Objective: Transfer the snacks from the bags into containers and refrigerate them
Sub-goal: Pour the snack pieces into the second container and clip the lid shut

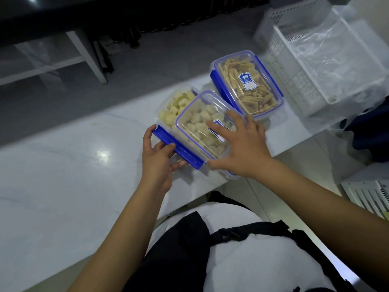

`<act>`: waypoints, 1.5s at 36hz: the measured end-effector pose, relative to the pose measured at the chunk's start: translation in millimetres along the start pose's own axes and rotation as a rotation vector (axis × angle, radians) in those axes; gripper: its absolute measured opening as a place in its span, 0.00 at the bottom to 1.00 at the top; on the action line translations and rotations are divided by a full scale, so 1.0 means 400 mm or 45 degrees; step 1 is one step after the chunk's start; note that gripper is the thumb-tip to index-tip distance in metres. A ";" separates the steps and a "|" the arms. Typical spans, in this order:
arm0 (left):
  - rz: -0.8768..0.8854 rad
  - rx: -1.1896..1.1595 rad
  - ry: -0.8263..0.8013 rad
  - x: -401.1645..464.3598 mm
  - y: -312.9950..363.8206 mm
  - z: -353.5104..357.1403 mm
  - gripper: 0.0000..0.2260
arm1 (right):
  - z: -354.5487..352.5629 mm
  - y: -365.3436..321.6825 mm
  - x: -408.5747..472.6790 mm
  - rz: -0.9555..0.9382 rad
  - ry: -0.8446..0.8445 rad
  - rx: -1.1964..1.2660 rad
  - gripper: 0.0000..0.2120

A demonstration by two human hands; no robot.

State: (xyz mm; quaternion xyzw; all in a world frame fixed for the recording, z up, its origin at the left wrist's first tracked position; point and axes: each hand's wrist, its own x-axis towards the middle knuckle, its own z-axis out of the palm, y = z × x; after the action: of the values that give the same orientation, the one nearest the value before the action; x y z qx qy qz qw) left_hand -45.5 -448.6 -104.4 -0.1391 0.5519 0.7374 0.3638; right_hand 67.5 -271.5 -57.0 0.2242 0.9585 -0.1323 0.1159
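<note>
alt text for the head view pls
Two hands fit a clear lid askew onto a container of pale snack chunks: left hand at its blue clip, right hand flat on top. Behind sits a closed container of snack sticks.

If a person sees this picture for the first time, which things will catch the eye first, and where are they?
At the centre, the left hand and right hand fit a clear lid askew onto a container of pale round snacks, which is still partly uncovered. Just behind it to the right lies a closed container of stick snacks with blue clips. A white basket under clear plastic fills the upper right corner.
</note>
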 end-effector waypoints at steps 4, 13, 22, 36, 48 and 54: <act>0.007 0.000 0.000 -0.001 0.000 -0.001 0.26 | -0.005 -0.021 0.014 0.005 -0.010 0.035 0.48; 0.007 -0.001 0.001 0.001 -0.004 -0.003 0.27 | -0.022 -0.004 -0.005 0.000 0.085 0.079 0.48; 0.024 0.000 0.017 0.002 -0.009 -0.003 0.27 | -0.003 0.017 -0.033 0.007 -0.017 0.043 0.48; 0.050 0.090 -0.009 -0.007 0.005 -0.033 0.29 | -0.043 -0.010 -0.054 0.129 0.127 0.227 0.48; 0.041 0.113 -0.020 -0.037 0.000 -0.082 0.29 | 0.044 -0.159 0.039 0.076 0.026 0.068 0.48; 0.034 0.119 -0.063 -0.042 -0.001 -0.099 0.29 | 0.068 -0.154 0.036 0.041 -0.002 0.014 0.49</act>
State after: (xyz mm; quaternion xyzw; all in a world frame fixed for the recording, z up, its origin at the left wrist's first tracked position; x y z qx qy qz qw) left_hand -41.4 -491.2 -108.5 -0.0963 0.5784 0.7188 0.3735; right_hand 31.2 -327.4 -74.1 0.2402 0.9539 -0.1361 0.1176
